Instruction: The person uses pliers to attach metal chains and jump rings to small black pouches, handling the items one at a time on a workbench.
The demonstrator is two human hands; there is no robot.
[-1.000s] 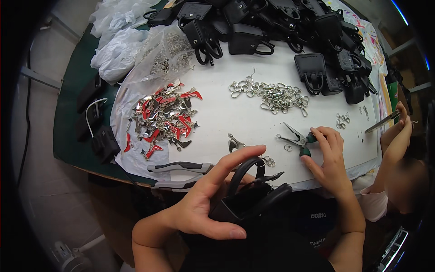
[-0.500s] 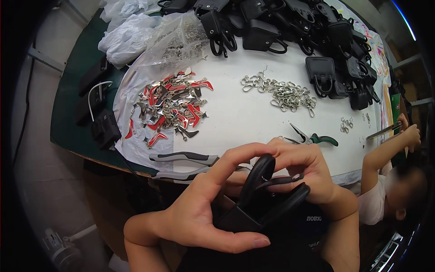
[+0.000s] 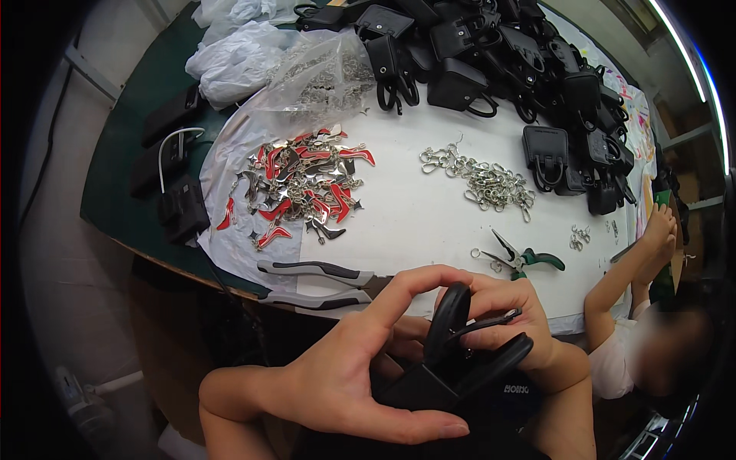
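A small black handbag (image 3: 423, 388) with two stiff loop handles (image 3: 449, 318) is held up close in front of me. My left hand (image 3: 326, 379) wraps round its body, thumb along the near side. Over the far side, my right hand (image 3: 521, 310) grips at a narrow black strap (image 3: 498, 319) that sticks out between the handles. A bit of metal shows by the right fingers, too small to make out. Just beyond my hands lie grey-and-black-handled pliers (image 3: 316, 270) and green-handled long-nose pliers (image 3: 537, 261).
Red and black boot-shaped charms (image 3: 307, 184) are heaped at left, beside a clear bag of chains (image 3: 322, 80). Silver clasps (image 3: 491, 180) lie mid-table. Black handbags (image 3: 548, 149) pile at the back right. Another person's arms (image 3: 625, 276) reach in at right.
The view has shifted slightly, and the handbag sits a little lower and further right. My right fingers have moved in nearer the strap between the handles. The other person's hands have shifted.
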